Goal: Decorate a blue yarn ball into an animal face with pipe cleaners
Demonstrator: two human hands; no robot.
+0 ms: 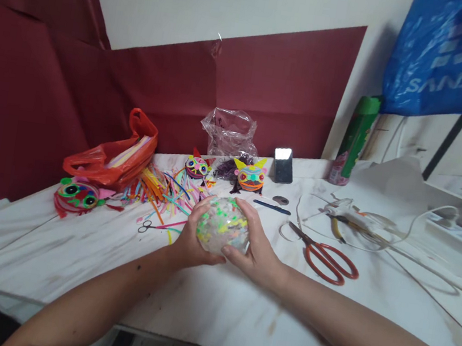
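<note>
Between my two hands is a round, pale ball (pixel 223 226) with green, yellow and orange specks under a shiny surface. My left hand (pixel 193 239) wraps its left side, the fingers partly hidden behind it. On the other side my right hand (pixel 257 245) grips it, thumb across the lower front. Just behind the ball stand two small colourful animal-face figures, one with red horns (pixel 197 167) and one with yellow horns (pixel 251 176). Small scissors (pixel 146 227) lie left of my left hand. To the right of my right hand are large scissors with red handles (pixel 326 258).
A red plastic bag (pixel 116 162), colourful strips (pixel 155 188) and another face figure (pixel 77 196) are at left. Behind are a clear bag (pixel 230 133) and a phone (pixel 283 166). Right are a green spray can (pixel 354 141), pliers (pixel 337 228), a white cable (pixel 409 221) and a hanging blue bag (pixel 448 66).
</note>
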